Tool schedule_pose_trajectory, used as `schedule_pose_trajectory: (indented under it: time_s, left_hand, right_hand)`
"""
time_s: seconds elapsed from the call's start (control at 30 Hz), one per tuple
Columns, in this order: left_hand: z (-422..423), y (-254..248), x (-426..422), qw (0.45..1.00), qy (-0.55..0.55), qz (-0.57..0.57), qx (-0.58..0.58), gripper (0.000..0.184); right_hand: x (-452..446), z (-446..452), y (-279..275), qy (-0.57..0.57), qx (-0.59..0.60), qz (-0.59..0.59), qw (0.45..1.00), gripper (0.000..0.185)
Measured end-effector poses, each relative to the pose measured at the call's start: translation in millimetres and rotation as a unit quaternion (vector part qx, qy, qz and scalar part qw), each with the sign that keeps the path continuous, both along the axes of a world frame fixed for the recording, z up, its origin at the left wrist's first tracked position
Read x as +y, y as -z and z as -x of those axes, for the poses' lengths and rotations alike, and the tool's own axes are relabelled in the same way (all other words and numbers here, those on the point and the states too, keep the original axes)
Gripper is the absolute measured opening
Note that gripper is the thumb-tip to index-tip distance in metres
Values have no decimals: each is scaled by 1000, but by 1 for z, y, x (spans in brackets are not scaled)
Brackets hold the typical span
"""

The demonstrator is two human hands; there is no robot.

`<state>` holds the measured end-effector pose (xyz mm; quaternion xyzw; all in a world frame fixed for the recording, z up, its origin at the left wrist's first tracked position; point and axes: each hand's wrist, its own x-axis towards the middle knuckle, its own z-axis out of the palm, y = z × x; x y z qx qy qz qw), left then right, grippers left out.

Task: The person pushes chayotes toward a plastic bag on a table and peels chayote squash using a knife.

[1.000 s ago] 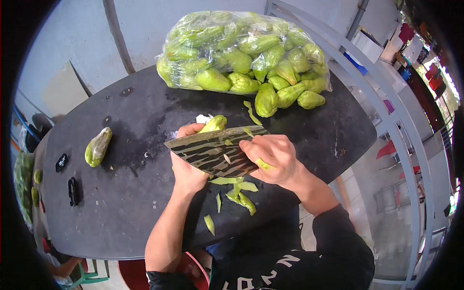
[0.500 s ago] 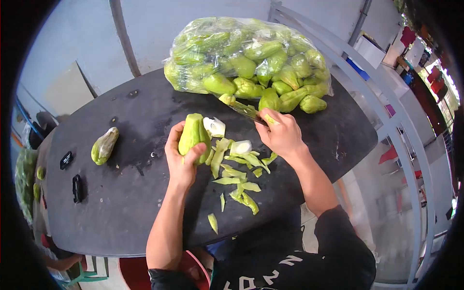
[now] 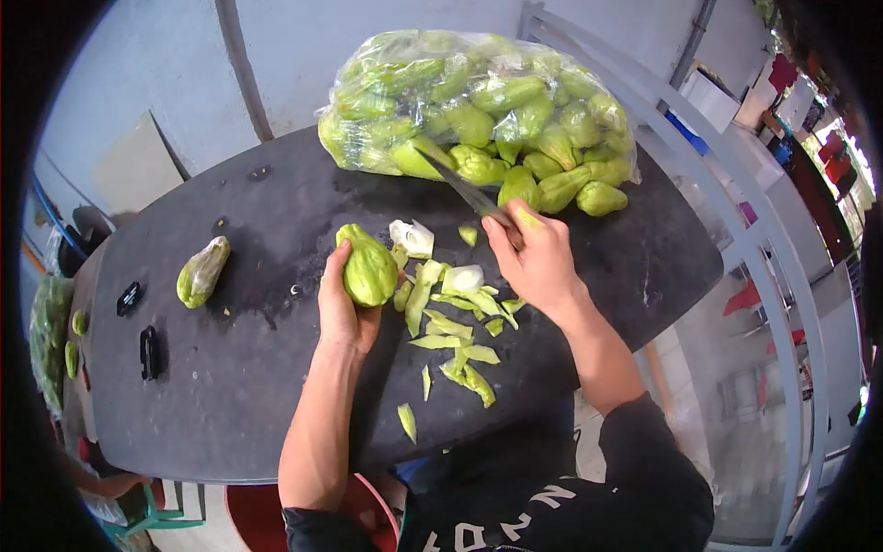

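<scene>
My left hand (image 3: pixel 342 299) is wrapped round a green chayote (image 3: pixel 371 267) above the dark table (image 3: pixel 230 396). In my right hand (image 3: pixel 538 253) is the handle of a wide knife (image 3: pixel 467 189), its blade angled up and left in front of the bagged chayotes. Green peelings (image 3: pixel 446 317) lie scattered between and below my hands, along with two white crumpled pieces (image 3: pixel 411 239). One small green piece (image 3: pixel 469 235) is just left of my right hand.
A large clear bag of chayotes (image 3: pixel 478 101) stands at the table's back, several at its opening. Another chayote (image 3: pixel 202 272) and two black objects (image 3: pixel 148 352) lie at left. A red tub (image 3: pixel 262 515) is below the front edge. Part of another person's arm (image 3: pixel 115 483) shows lower left.
The knife has moved off the chayote, up and to the right with my right hand. In my left hand the chayote has turned, its broad end now toward me. The peelings have come into view.
</scene>
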<state>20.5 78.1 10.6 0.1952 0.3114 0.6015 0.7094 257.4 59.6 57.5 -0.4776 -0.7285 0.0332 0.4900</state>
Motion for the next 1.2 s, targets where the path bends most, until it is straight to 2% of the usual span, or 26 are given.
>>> schedule_pose_trajectory:
  time_s: [0.1, 0.27, 0.3, 0.4, 0.43, 0.47, 0.5, 0.57, 0.7, 0.9, 1.2]
  left_hand:
    - [-5, -7, -1, 998, -25, 30, -45, 38]
    - [-1, 8, -1, 997, -29, 34, -69, 41]
    - [-7, 8, -1, 993, -75, 48, -76, 48]
    - [-1, 10, -9, 986, 36, 11, -159, 54]
    - [1, 15, -6, 977, 67, -16, -203, 56]
    - [0, 19, -2, 977, 65, -13, -203, 58]
    - [-4, 12, -7, 964, 84, 15, -251, 57]
    - [-10, 3, -15, 968, 74, -10, -240, 55]
    - [-15, 1, -20, 978, 42, 4, -203, 53]
    - [-15, 0, -22, 975, 51, 10, -217, 53]
    - [-11, 5, -19, 969, 36, 25, -242, 53]
  right_hand:
    - [5, -5, 11, 22, -76, -36, 996, 13]
    - [-9, 18, 20, -71, -168, -172, 968, 24]
    - [-14, 22, 20, -86, -200, -176, 960, 23]
    - [-19, 34, 30, -107, -248, -269, 924, 21]
    - [-22, 39, 28, -117, -249, -272, 922, 21]
    - [-25, 41, 29, -121, -254, -275, 919, 21]
    - [-27, 44, 31, -125, -261, -279, 916, 21]
    - [-26, 50, 35, -137, -233, -300, 915, 27]
    - [-27, 54, 36, -114, -275, -314, 901, 20]
    - [-27, 57, 37, -133, -252, -315, 905, 25]
    - [-27, 59, 38, -118, -259, -329, 901, 19]
